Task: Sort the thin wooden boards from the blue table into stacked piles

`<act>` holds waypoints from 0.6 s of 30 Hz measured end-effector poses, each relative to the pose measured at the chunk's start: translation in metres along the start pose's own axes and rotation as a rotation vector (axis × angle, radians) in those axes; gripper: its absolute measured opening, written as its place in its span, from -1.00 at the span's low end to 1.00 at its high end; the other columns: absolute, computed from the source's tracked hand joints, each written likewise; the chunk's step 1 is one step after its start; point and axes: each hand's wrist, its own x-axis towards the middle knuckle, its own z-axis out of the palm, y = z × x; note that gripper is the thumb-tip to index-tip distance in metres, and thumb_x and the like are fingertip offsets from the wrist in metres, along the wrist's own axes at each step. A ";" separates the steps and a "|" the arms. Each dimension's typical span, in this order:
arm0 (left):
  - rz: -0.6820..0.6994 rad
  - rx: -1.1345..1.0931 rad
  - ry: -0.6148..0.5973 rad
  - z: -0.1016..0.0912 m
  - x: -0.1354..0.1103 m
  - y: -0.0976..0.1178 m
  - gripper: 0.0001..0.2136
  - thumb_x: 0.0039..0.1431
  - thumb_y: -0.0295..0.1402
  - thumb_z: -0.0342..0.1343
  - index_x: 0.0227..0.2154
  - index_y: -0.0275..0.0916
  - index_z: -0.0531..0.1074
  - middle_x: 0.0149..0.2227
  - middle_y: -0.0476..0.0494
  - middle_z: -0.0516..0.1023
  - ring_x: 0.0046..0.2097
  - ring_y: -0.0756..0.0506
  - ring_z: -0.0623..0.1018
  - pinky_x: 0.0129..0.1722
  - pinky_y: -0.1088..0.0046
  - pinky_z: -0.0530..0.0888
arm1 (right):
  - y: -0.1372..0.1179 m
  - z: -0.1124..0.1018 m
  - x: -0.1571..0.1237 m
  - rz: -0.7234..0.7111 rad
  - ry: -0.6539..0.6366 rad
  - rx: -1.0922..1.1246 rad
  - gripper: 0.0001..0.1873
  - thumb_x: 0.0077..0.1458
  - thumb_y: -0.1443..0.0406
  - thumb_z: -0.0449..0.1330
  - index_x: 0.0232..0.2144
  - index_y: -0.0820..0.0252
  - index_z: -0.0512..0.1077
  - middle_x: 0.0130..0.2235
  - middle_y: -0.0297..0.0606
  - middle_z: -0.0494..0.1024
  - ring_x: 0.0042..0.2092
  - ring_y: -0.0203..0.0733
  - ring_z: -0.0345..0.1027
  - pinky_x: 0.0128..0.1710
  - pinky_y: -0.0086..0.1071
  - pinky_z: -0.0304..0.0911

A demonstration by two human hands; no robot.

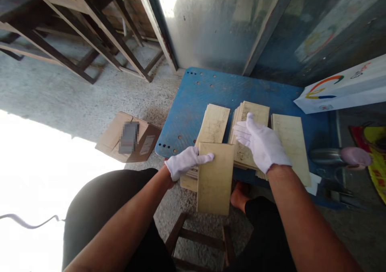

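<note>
My left hand [189, 162], in a white glove, grips a flat tan rectangular panel [215, 179] by its left edge, the thumb lying across its face. This panel is held tilted in front of the blue table's near edge. My right hand [261, 143], also gloved in white, is over the middle stack of similar panels [259, 113], fingers stretched out and thumb raised, with nothing in it. Whether its fingertips touch the stack I cannot tell. To the left is another stack of panels [214, 123], partly hidden by the held one. A third stack [291, 147] lies on the right.
The stacks lie on a blue table [187, 107] against a framed glass panel [217, 30]. A white printed bag [346, 87] and a metal bottle [325, 156] are at the right. A cardboard box [113, 137] sits on the floor; wooden frames [105, 34] stand behind.
</note>
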 end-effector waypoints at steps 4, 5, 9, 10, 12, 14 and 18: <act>0.042 -0.018 0.237 -0.014 0.021 0.040 -0.56 0.05 -0.03 0.23 -0.15 -0.30 0.54 -0.22 -0.22 0.64 -0.20 -0.13 0.61 -0.21 0.42 0.50 | 0.006 0.003 0.004 -0.024 -0.017 -0.068 -0.44 0.10 -0.12 0.15 -0.20 0.29 0.47 -0.10 -0.03 0.58 -0.11 -0.17 0.51 -0.08 -0.35 0.42; 0.050 -0.002 0.298 -0.018 0.029 0.048 -0.56 0.07 -0.02 0.20 -0.16 -0.30 0.54 -0.25 -0.21 0.64 -0.23 -0.12 0.61 -0.28 0.45 0.49 | 0.006 0.002 0.005 -0.036 -0.021 -0.087 -0.42 0.07 -0.13 0.16 -0.20 0.28 0.48 -0.10 -0.03 0.58 -0.11 -0.16 0.51 -0.07 -0.33 0.42; 0.074 0.086 0.480 -0.030 0.060 0.069 -0.59 0.11 -0.02 0.16 -0.21 -0.30 0.54 -0.31 -0.19 0.64 -0.30 -0.11 0.61 -0.41 0.51 0.46 | 0.005 -0.005 0.012 -0.070 0.000 -0.099 -0.38 0.06 -0.18 0.14 -0.19 0.26 0.49 -0.09 -0.04 0.58 -0.09 -0.14 0.50 -0.03 -0.30 0.41; 0.076 0.111 0.507 -0.032 0.067 0.072 -0.59 0.11 -0.02 0.16 -0.21 -0.31 0.54 -0.32 -0.19 0.64 -0.31 -0.11 0.60 -0.42 0.51 0.45 | 0.003 -0.008 0.013 -0.074 0.008 -0.094 -0.37 0.06 -0.18 0.12 -0.18 0.25 0.49 -0.09 -0.05 0.58 -0.08 -0.14 0.50 -0.03 -0.30 0.41; 0.076 0.141 0.539 -0.035 0.081 0.075 -0.61 0.14 -0.05 0.14 -0.22 -0.31 0.54 -0.33 -0.20 0.64 -0.33 -0.11 0.60 -0.41 0.50 0.46 | 0.000 -0.011 0.015 -0.083 0.026 -0.091 -0.37 0.07 -0.18 0.11 -0.18 0.25 0.49 -0.10 -0.05 0.58 -0.08 -0.14 0.50 -0.03 -0.30 0.41; 0.078 0.134 0.544 -0.036 0.094 0.077 -0.62 0.18 -0.07 0.09 -0.21 -0.32 0.54 -0.32 -0.22 0.64 -0.33 -0.11 0.61 -0.36 0.47 0.49 | -0.003 -0.014 0.015 -0.090 0.036 -0.093 -0.38 0.08 -0.18 0.10 -0.20 0.24 0.50 -0.11 -0.05 0.59 -0.08 -0.13 0.50 -0.04 -0.30 0.42; 0.074 0.158 0.525 -0.037 0.117 0.081 -0.66 0.21 -0.12 0.07 -0.21 -0.31 0.54 -0.30 -0.24 0.63 -0.26 -0.14 0.62 -0.27 0.43 0.51 | -0.006 -0.016 0.016 -0.099 0.041 -0.086 -0.41 0.08 -0.18 0.11 -0.23 0.22 0.51 -0.14 -0.06 0.59 -0.08 -0.12 0.50 -0.06 -0.29 0.44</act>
